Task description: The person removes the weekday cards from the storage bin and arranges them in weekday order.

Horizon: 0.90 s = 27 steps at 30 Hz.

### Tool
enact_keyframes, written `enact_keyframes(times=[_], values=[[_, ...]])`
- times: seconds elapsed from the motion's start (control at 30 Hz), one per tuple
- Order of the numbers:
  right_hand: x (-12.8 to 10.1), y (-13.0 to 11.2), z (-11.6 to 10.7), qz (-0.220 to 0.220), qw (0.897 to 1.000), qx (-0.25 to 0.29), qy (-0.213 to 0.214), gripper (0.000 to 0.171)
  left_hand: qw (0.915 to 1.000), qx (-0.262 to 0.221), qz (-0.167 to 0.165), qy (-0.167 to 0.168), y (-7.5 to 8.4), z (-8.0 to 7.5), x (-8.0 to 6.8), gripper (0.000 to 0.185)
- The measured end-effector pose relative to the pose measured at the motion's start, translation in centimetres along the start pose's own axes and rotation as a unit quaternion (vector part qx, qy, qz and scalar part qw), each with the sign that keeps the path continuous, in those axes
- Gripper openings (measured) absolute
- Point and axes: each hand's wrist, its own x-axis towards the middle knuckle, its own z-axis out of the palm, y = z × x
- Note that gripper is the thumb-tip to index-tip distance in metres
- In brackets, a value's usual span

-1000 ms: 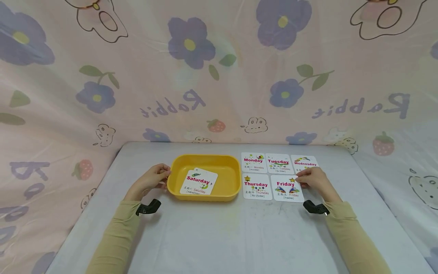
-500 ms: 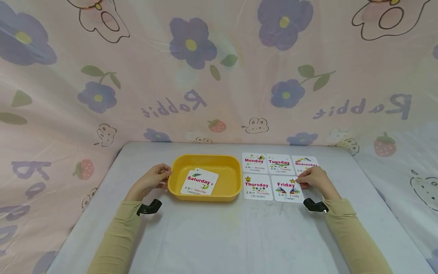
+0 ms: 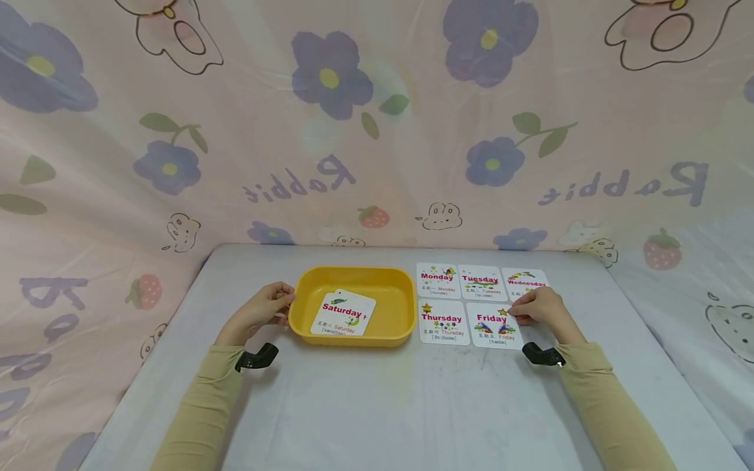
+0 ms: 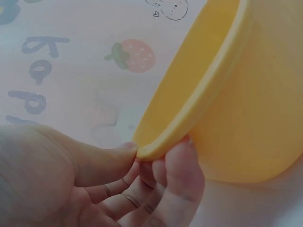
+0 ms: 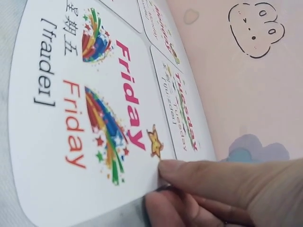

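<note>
Five day-name cards lie in two rows on the grey table (image 3: 377,405) beside a yellow tray (image 3: 352,278). The right hand (image 3: 538,306) pinches the top right corner of the Friday card (image 3: 493,324) — thumb on top, fingers beneath. The left hand (image 3: 263,307) grips the tray's left rim — a Saturday card (image 3: 343,313) inside.

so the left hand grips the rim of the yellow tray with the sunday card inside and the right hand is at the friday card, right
Not quite: the card in the yellow tray reads Saturday, not Sunday, as the head view shows. The rest holds: the left hand grips the tray's rim, and the right hand is at the top right corner of the Friday card.
</note>
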Motion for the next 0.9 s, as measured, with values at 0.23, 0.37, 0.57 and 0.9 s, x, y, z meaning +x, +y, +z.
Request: enact_keyframes(times=[0.23, 0.37, 0.57, 0.9], values=[[-0.4, -0.7, -0.1, -0.011, 1.000, 0.011, 0.000, 0.032, 1.0000, 0.000, -0.005, 0.009, -0.1, -0.1, 0.0, 0.024], [-1.3, -2.7, -0.1, -0.044, 0.998, 0.035, -0.009, 0.038, 1.0000, 0.002, -0.004, 0.007, -0.2, -0.1, -0.1, 0.024], [-2.2, -6.1, 0.7, -0.088, 0.991, 0.085, -0.048, 0.047, 1.0000, -0.002, -0.005, 0.006, -0.1, -0.2, -0.1, 0.024], [-2.9, -10.9, 3.2, -0.141, 0.977, 0.133, -0.090, 0.046, 0.9999, -0.010, 0.001, -0.004, -0.1, -0.1, 0.0, 0.025]])
